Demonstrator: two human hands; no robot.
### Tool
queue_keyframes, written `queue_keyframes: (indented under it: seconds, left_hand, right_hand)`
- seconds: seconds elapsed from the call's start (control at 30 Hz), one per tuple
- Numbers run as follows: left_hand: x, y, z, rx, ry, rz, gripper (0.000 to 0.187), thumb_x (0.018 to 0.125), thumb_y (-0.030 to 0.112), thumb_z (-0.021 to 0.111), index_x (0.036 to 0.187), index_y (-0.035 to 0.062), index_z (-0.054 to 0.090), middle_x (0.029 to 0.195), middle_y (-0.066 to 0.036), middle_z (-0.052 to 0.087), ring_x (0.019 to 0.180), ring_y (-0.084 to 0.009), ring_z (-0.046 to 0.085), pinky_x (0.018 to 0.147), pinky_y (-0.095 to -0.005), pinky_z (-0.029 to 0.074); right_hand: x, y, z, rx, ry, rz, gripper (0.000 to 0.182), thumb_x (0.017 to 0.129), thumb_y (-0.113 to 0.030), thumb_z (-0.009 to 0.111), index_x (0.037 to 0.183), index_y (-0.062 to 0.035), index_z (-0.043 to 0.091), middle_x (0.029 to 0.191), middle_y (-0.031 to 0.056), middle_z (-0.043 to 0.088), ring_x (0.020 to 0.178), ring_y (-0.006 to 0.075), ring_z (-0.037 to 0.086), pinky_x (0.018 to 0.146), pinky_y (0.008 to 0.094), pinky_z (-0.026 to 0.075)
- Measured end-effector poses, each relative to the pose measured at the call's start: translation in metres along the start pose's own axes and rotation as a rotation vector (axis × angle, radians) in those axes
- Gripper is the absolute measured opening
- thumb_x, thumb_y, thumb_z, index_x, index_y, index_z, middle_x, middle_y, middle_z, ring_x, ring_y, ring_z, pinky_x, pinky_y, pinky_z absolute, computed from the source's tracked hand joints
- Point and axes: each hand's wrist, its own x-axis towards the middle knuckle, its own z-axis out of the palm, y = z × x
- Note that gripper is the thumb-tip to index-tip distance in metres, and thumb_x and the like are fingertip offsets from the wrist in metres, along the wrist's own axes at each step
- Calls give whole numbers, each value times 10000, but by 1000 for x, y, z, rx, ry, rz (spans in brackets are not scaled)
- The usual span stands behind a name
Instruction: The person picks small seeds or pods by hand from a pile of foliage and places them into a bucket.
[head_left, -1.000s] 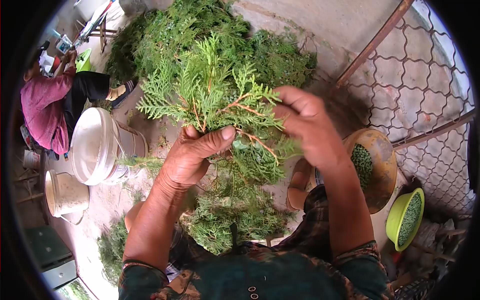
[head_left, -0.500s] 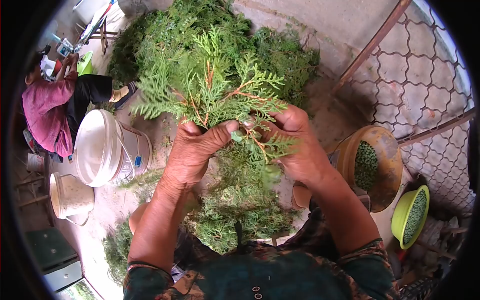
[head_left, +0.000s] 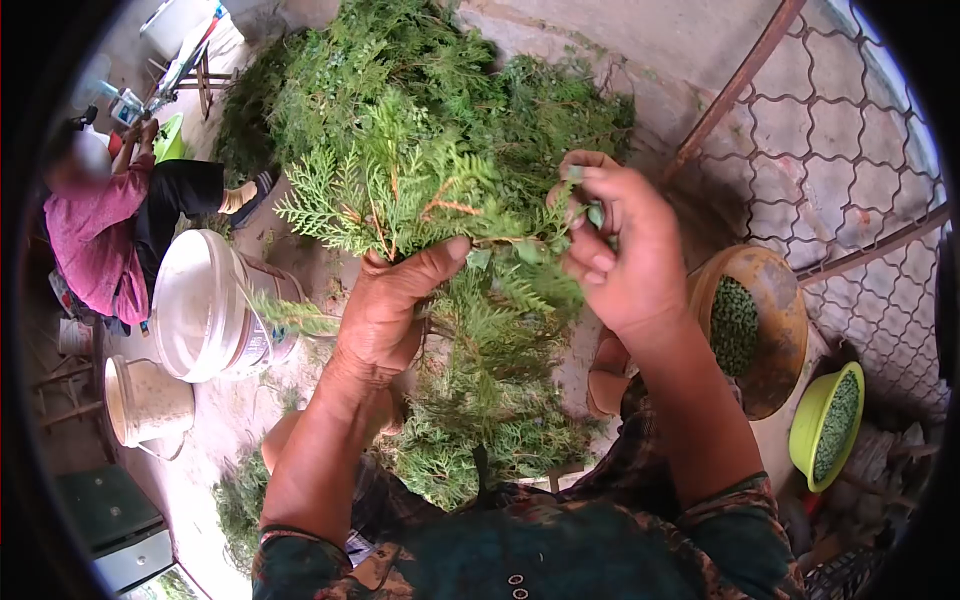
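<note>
A green sprig with orange-brown stems (head_left: 400, 200) is gripped at its base by my left hand (head_left: 390, 305), thumb pressed on the stems. To its right, my right hand (head_left: 630, 245) has its fingers curled around small green cones (head_left: 596, 215), close to the tip of a side twig. Behind both hands lies a large heap of green branches (head_left: 390, 60). More cut foliage (head_left: 490, 430) lies below, between the knees.
An orange-brown bucket (head_left: 785, 300) and a lime-green basin (head_left: 800, 440), both holding small green cones, stand right near wire mesh (head_left: 850, 150). A white bucket (head_left: 185, 300) and a smaller pail (head_left: 120, 400) stand left. A person in pink (head_left: 95, 235) sits at upper left.
My right hand has moved up and right, away from my left thumb, and its fingers now show small cones. The sprig has tilted slightly left in my left hand.
</note>
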Motion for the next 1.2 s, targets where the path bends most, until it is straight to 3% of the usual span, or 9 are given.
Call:
queue_keyframes:
  seconds: [0.07,0.23,0.33,0.4,0.57,0.7,0.9,1.03,1.2]
  left_hand:
    - [2,4,2,-17,94,-103,279,741,114,716,1001,56,631,946,-42,646,928,-153,565,841,-322,423]
    - [5,5,0,-3,254,-82,285,757,153,702,1011,47,625,962,-48,641,947,-170,548,833,-368,409]
    - [4,8,9,54,304,-103,301,765,167,702,1030,54,612,957,-43,640,913,-161,557,789,-356,425]
    - [3,6,9,64,291,-81,290,772,162,698,1028,57,611,950,-41,640,894,-157,562,772,-340,429]
    - [5,-4,6,24,178,58,245,790,134,681,1016,72,609,927,-35,636,852,-139,569,734,-295,429]
    - [5,-3,7,31,196,53,251,793,137,680,1024,72,608,918,-35,634,831,-129,566,722,-273,422]
    - [15,6,-13,43,366,-52,336,756,242,724,1024,75,610,953,-37,624,828,-143,537,775,-303,396]
    - [11,14,-10,-153,293,-87,280,770,247,704,974,81,607,895,-31,621,751,-121,520,682,-282,416]
    - [10,8,-22,-300,53,-120,186,778,165,699,923,84,615,813,31,603,646,-55,492,504,-183,335]
  right_hand:
    - [-1,-5,-4,429,-69,216,79,812,-166,514,822,-89,498,671,19,496,425,60,344,389,204,269]
    - [-3,-4,-1,403,-133,217,201,865,-280,538,782,-103,495,654,13,488,422,51,323,388,210,272]
    - [-7,8,12,-168,-150,93,228,861,-266,582,768,-67,524,655,11,516,457,75,414,420,240,349]
    - [-1,39,17,-553,-126,-498,225,830,-223,634,791,-14,561,644,48,554,515,108,504,467,272,408]
    - [-4,42,19,-898,-91,-435,251,782,-184,672,835,28,550,628,199,536,526,329,518,516,378,423]
    - [-3,45,18,-930,-49,-469,196,796,-134,641,850,26,543,619,203,527,531,333,521,515,370,425]
    - [-9,13,19,-305,-118,-140,104,845,-72,476,834,-16,562,617,-8,491,452,45,376,383,217,300]
    - [0,-11,-7,297,-42,158,170,871,-225,531,829,-61,510,632,22,479,382,51,312,341,194,251]
    - [-4,3,0,56,-55,208,124,891,-201,529,945,-89,529,717,17,484,405,31,299,372,177,254]
